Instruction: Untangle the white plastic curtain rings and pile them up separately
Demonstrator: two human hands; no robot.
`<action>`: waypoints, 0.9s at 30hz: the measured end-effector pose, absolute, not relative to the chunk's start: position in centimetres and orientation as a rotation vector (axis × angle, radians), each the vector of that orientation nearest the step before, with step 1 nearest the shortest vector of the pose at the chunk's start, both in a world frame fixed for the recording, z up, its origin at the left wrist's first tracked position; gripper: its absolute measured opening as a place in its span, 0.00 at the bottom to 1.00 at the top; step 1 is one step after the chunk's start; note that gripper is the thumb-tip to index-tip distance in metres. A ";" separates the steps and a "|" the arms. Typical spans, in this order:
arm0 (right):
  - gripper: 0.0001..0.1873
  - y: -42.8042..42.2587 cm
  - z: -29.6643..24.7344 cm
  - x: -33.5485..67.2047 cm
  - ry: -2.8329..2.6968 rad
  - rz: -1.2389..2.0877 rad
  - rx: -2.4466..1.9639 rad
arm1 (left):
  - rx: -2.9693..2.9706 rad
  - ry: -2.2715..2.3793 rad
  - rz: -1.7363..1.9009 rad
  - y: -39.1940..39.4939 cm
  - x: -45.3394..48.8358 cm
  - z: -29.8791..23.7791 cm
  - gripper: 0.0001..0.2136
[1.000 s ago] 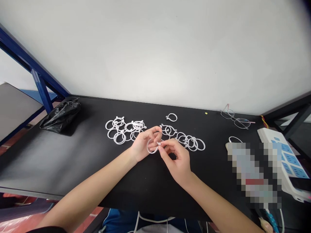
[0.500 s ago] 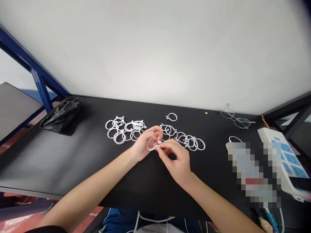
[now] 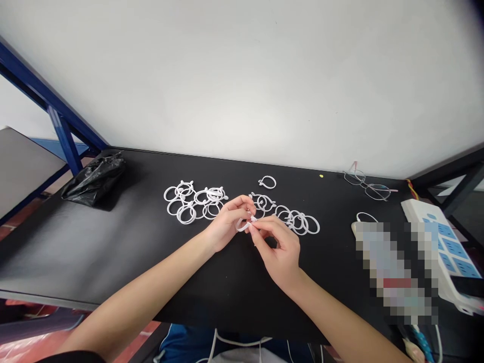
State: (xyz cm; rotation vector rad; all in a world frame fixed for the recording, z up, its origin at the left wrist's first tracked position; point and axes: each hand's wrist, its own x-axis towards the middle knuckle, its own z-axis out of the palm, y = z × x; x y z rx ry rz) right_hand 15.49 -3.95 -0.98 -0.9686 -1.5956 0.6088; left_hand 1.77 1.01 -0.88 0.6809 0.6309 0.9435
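A white plastic curtain ring is held between both hands above the black table. My left hand curls round its far side, with the fingers bent over it. From the right, my right hand pinches the ring's joint between thumb and forefinger. Fingers hide part of the ring, so I cannot tell whether its clasp is fastened. Several similar rings lie in a left pile, close to my left hand. More rings sit in a right group just beyond my right hand, and a single ring lies behind them.
On the black table, a crumpled black plastic bag rests at the far left. Eyeglasses lie near the wall. At the right are a blurred-out object and a white power strip with blue sockets.
Both hands have shifted slightly right with the ring. It now shows less of its loop, turned further into my left hand. The rings on the table have not moved.
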 end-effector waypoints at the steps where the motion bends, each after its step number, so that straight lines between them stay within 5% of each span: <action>1: 0.07 -4.0 -1.0 15.5 -1.593 0.602 -0.967 | 0.690 0.638 0.944 1.0 1.8 -0.9 0.09; 27: 0.10 -3.8 -0.9 15.6 -1.571 0.615 -0.935 | 0.770 0.707 0.883 0.8 1.7 -1.1 0.06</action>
